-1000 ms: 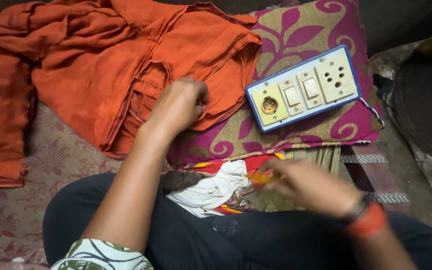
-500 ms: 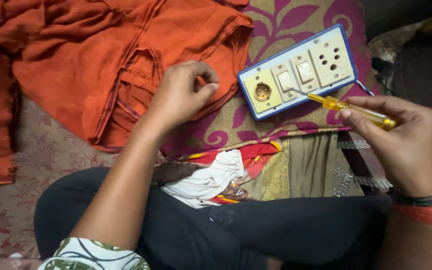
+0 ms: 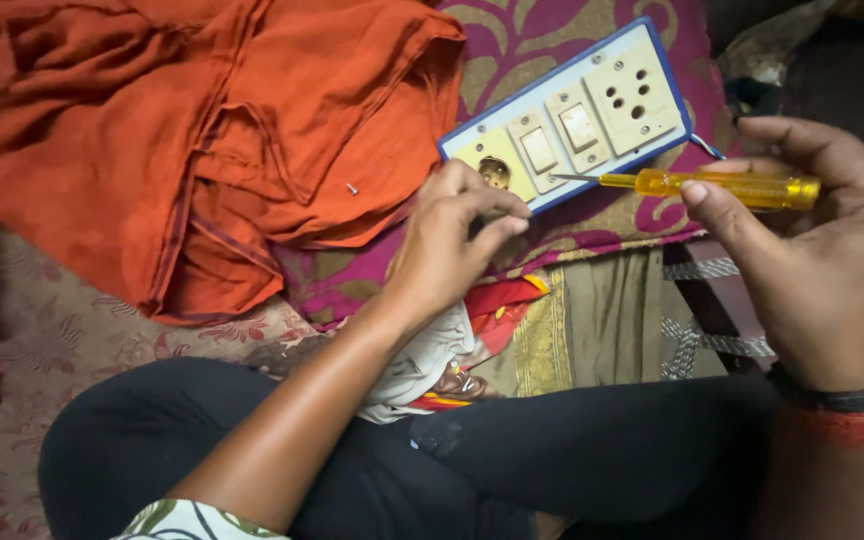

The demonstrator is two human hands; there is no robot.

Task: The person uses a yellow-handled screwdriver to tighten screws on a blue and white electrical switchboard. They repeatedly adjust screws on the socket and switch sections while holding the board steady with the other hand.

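Note:
A cream switch-and-socket board (image 3: pixel 592 120) with a blue rim lies tilted on a purple patterned cushion (image 3: pixel 552 50). My right hand (image 3: pixel 812 250) grips a yellow-handled screwdriver (image 3: pixel 722 186), held level, its metal tip over the board's lower edge near the left switch. My left hand (image 3: pixel 452 245) rests by the board's near left corner, fingers pinched together just below the round hole; I cannot tell whether anything small is between them. A small screw (image 3: pixel 352 188) lies on the orange cloth (image 3: pixel 182 130).
Crumpled orange cloth covers the upper left. My crossed legs in dark trousers (image 3: pixel 352 460) fill the bottom. White and red fabric (image 3: pixel 442 360) lies between my lap and the cushion. A floral mat (image 3: pixel 52 330) shows at left.
My right hand came up from my lap with the screwdriver and moved its tip to the board. My left hand shifted right, from the orange cloth to the board's corner.

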